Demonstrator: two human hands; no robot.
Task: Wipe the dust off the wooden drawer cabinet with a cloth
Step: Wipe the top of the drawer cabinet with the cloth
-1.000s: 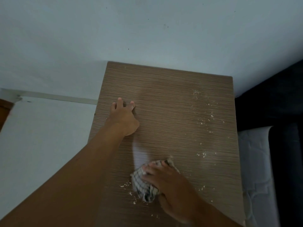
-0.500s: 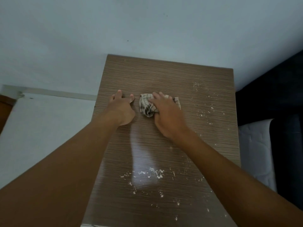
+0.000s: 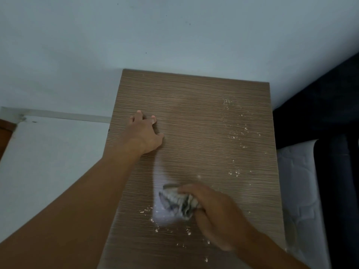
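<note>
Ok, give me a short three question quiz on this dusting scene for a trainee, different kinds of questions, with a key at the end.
1. True or false: the left hand is holding the checked cloth.
2. Multiple choice: where on the wooden cabinet top does the longest trail of white crumbs lie? A) along the left edge B) down the right side C) against the back wall
3. Short answer: what is the right hand doing?

Key
1. False; the left hand rests flat on the top, empty.
2. B
3. It presses the bunched cloth on the near part of the top, among scattered crumbs.
</note>
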